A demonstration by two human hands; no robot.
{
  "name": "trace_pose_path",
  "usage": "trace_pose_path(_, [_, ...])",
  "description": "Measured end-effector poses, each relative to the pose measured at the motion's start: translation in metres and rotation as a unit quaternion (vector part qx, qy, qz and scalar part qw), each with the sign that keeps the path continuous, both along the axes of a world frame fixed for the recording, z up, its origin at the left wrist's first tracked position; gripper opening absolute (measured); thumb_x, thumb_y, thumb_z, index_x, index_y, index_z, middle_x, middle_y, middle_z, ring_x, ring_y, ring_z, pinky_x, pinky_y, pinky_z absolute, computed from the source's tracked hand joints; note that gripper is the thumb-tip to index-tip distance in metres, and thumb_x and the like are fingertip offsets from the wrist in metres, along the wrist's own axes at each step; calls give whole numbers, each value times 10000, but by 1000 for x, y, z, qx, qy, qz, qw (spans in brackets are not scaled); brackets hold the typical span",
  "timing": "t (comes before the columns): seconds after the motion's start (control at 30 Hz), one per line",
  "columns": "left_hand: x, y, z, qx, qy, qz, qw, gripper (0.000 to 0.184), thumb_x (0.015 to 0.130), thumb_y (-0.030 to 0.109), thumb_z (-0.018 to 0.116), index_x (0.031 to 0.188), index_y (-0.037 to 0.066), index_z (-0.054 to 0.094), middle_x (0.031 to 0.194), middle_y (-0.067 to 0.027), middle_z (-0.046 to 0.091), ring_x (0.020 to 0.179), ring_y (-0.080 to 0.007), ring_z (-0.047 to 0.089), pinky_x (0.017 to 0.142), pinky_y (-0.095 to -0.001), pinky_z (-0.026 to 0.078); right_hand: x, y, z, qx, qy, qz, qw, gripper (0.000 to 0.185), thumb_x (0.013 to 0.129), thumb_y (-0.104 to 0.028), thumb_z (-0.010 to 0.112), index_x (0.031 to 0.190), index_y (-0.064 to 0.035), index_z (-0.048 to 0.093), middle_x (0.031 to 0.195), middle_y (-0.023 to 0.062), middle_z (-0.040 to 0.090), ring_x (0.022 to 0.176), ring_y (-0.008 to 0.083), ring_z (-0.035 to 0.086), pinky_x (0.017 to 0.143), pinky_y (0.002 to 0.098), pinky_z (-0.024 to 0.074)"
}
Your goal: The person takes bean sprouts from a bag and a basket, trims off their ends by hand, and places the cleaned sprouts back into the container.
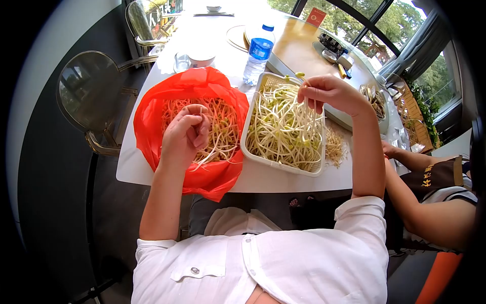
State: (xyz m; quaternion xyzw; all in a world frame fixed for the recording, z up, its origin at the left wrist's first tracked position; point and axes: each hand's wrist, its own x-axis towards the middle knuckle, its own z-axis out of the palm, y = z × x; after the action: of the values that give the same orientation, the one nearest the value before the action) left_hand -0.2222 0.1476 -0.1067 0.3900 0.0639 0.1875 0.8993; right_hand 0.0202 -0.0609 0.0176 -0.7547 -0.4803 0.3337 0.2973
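Fingers (pixel 315 93) on sprouts (pixel 283 124), 冰露 bottle (pixel 260 54) near

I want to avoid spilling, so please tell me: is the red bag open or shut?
Open. The red bag has its mouth spread wide, and the sprouts inside show from above.

The left hand (pixel 188 133) hides part of the sprouts (pixel 225 119) in the bag (pixel 147 116) at centre left; whatever its fingertips pinch is too small to tell. The right hand (pixel 329 95) covers part of the sprout (pixel 300 75) it grips. The frame's right edge cuts off a co-worker (pixel 422 217). Glare washes out the surface's (pixel 202 33) far end, upper middle.
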Motion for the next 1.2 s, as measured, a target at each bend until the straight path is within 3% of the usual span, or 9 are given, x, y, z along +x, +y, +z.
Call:
trace_pose_path(0.33, [-3,-5,-15,-16,40,13,999,147,852,96,425,963,67,516,655,-26,463,464,-97,373,441,-232,321,39,-34,-6,2,54,17,998,276,939,-252,504,904,-17,644,751,3,618,636,51,572,575,192,486])
trace_pose_path(0.57, [2,-7,-15,-27,29,2,999,147,852,90,435,968,52,516,668,-44,486,469,-105,384,442,-233,322,31,-16,-15,-60,-181,-34,981,316,900,-255,565,1004,37,624,728,50,633,639,91,589,587,226,490])
trace_pose_path(0.83, [59,-44,48,56,40,-94,993,152,876,140,458,961,30,520,664,-17,474,485,-84,398,436,-222,309,20,-43,-11,169,-148,-195,955,177,906,-124,544,956,18,637,719,29,625,619,58,571,589,193,483])
trace_pose_path(0.97, [127,-103,95,192,12,-162,968,218,940,225,472,930,16,532,606,33,364,474,-53,313,421,-211,255,-8,-84,-16,301,-220,-333,866,169,904,-153,567,968,-15,640,752,23,640,618,58,567,601,189,484])
trace_pose_path(1.03, [163,-149,112,259,-26,-181,948,219,935,196,490,936,-19,529,601,39,346,479,-54,312,425,-214,259,-13,-107,-25,468,-263,-387,750,168,907,-151,562,1001,-29,628,850,34,650,653,50,583,611,178,481])
trace_pose_path(1.1, [220,-189,90,534,-83,-146,829,275,896,240,535,1074,32,559,689,-27,562,586,-146,535,530,-285,443,-14,-130,-37,483,-275,-394,732,182,920,-148,540,1040,-34,615,958,66,645,765,99,614,680,210,488])
trace_pose_path(1.13, [239,-205,78,734,-57,-180,652,346,873,306,549,1144,91,557,996,-103,631,895,-254,610,762,-386,485,-13,-137,-47,447,-354,-385,726,206,927,-153,522,1069,-28,605,1004,88,637,848,144,613,742,247,482])
trace_pose_path(1.17, [241,-223,76,823,41,-213,524,415,861,379,539,1165,96,552,1256,-150,510,1126,-318,508,915,-438,417,-11,-144,-57,407,-430,-370,716,230,935,-159,504,1097,-23,594,1050,110,630,931,189,612,805,283,476])
trace_pose_path(1.2, [249,-232,63,843,27,-205,497,440,856,401,538,1185,108,543,1320,-147,441,1168,-329,466,939,-441,400,-12,-144,-73,396,-427,-352,732,259,944,-170,478,1132,-23,580,1090,129,616,1000,232,587,862,310,447])
